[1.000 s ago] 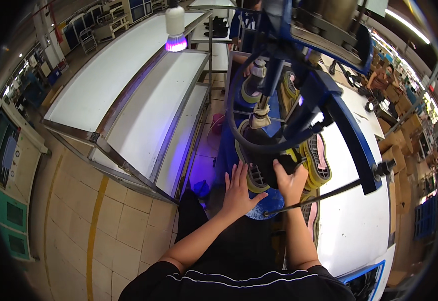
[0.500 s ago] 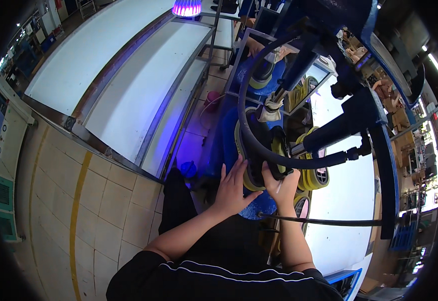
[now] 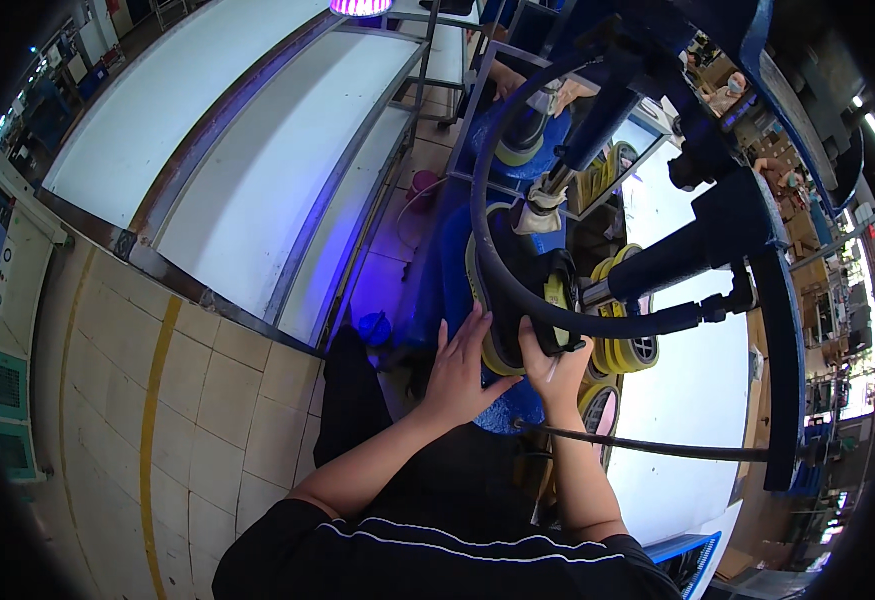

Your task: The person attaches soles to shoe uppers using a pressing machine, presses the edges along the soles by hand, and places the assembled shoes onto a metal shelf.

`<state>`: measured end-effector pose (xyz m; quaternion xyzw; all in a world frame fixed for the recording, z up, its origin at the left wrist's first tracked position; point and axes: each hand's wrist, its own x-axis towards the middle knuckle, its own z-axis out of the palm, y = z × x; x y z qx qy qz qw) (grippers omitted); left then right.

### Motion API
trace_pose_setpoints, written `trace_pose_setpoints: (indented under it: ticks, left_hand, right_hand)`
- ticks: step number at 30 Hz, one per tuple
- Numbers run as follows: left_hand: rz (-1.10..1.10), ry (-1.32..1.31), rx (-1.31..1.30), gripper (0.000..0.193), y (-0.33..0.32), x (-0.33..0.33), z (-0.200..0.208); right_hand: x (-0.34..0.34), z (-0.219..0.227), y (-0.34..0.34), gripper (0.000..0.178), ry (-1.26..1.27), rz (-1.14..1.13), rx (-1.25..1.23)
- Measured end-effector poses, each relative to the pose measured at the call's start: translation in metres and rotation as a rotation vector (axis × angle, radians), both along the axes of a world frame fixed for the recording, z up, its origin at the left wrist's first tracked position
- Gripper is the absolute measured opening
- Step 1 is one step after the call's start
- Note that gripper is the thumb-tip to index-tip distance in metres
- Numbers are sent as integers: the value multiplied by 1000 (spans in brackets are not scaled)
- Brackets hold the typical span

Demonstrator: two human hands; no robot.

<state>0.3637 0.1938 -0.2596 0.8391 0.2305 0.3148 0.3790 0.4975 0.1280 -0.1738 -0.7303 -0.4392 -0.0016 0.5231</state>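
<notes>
A black shoe (image 3: 503, 285) with a yellow-green sole edge lies on the blue base (image 3: 509, 402) of a press. Inside its opening a yellow-green piece (image 3: 556, 290) shows. My left hand (image 3: 456, 375) rests against the shoe's near left side, fingers stretched and thumb apart. At the shoe's near right end, my right hand (image 3: 553, 374) is closed around it, its thumb along the black upper. A curved black hose (image 3: 487, 190) crosses over the shoe and hides part of it. The press's metal rod with a whitish wrapped end (image 3: 539, 212) stands just beyond.
Blue press arms (image 3: 682, 245) reach in from the right. Yellow-and-black soles (image 3: 622, 345) are stacked right of the shoe, by a white table (image 3: 692, 400). A thin rod (image 3: 647, 445) spans near my right forearm. White shelving (image 3: 247, 180) stands left; beyond the press, another person's hands (image 3: 569, 95) hold a shoe.
The whole view has shifted slightly. Both hands keep nearly the same places on the shoe, and the shoe's opening with the yellow-green piece shows a little more.
</notes>
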Motion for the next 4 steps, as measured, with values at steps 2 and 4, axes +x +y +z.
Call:
trace_pose_setpoints:
  ticks: [2, 4]
  left_hand:
    - [-4, 16, -1, 105, -1, 1, 1]
    - [1, 46, 33, 104, 0, 0, -2]
  right_hand:
    - [-1, -6, -4, 18, 31, -13, 13]
    - [-4, -7, 1, 17, 115, -16, 3]
